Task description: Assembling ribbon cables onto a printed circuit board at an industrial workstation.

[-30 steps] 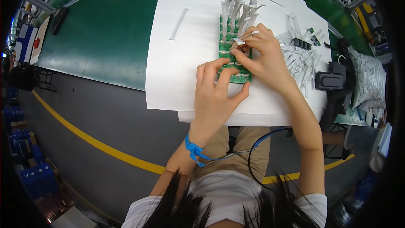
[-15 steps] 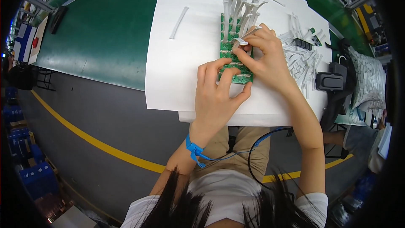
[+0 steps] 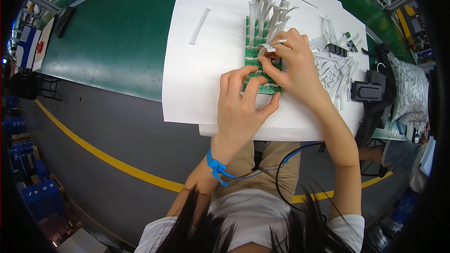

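A green circuit board panel lies on a white sheet, with several white ribbon cables standing up from its far part. My left hand curves around the panel's near end, thumb at the near right corner and fingertips on its left side. Over the middle right of the panel, my right hand pinches a white ribbon cable, its free end bending up past the fingers. The pinching fingertips partly hide where this cable meets the board. A blue wrist strap circles my left wrist.
Loose white ribbon cables are heaped right of the panel, beside a black connector strip. One single cable lies to the left. A black device sits at the right edge, near a bag of white parts.
The right hand's fingers have shifted slightly, and the cable end by them has tipped lower. My left hand stays in place on the panel.
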Motion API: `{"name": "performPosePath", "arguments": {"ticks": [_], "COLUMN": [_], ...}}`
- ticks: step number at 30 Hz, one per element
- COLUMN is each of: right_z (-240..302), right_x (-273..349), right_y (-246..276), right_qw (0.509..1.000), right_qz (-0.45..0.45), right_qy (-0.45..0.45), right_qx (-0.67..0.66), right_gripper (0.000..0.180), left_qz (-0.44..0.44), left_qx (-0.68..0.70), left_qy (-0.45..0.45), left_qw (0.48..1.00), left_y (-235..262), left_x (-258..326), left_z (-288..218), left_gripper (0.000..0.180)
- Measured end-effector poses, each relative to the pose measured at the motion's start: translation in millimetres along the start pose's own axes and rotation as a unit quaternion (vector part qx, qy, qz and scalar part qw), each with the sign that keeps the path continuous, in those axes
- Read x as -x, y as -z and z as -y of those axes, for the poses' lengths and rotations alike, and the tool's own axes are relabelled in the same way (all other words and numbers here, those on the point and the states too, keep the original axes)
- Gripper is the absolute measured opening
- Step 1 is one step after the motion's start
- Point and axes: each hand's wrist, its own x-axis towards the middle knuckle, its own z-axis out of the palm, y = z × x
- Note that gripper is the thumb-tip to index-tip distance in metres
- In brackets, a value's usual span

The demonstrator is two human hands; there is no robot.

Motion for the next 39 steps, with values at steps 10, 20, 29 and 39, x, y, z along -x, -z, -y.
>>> {"name": "performPosePath", "arguments": {"ticks": [10,20,29,39], "right_z": [4.5,-4.4,-2.5,-0.4], "right_x": [-6.1,4.0,-2.0,8.4], "right_y": [0.1,1.7,4.7,-10.9], "right_qw": [0.998,0.999,0.999,0.995], "right_qz": [0.026,0.015,0.025,-0.041], "right_qy": [0.048,-0.012,0.039,0.059], "right_qx": [0.021,-0.042,0.02,0.062], "right_gripper": [0.012,0.016,0.024,0.029], "left_qz": [-0.014,-0.007,-0.01,-0.01], "left_qx": [-0.006,0.005,0.0,-0.011], "left_qy": [-0.005,-0.001,0.006,-0.001], "left_qw": [1.0,1.0,1.0,1.0], "left_y": [-0.5,-0.2,-1.5,-1.7], "left_x": [-1.5,0.0,-0.6,-0.5], "left_z": [0.7,-0.2,-1.7,-1.4], "left_gripper": [0.035,0.035,0.034,0.037]}}
